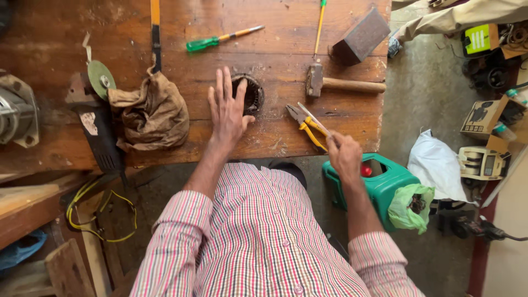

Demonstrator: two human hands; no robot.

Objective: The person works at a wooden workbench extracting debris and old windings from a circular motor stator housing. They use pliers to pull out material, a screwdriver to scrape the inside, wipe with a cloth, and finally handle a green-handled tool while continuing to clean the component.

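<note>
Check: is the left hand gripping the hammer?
No. The left hand lies flat beside a round metal part; the hammer lies untouched.

Over on the far right, a brown cardboard box (483,116) with a dark picture panel leans on the floor. Up top, a bright yellow-green label (477,38) sits on a dark case. There's a pale worn sticker (89,123) on the angle grinder's black body.

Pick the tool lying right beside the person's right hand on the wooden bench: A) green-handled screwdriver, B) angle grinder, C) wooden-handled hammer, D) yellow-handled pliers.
D: the yellow-handled pliers lie on the bench right next to the right hand, which grips a thin rod; the hammer and screwdriver lie farther up, and the angle grinder is far left.
</note>
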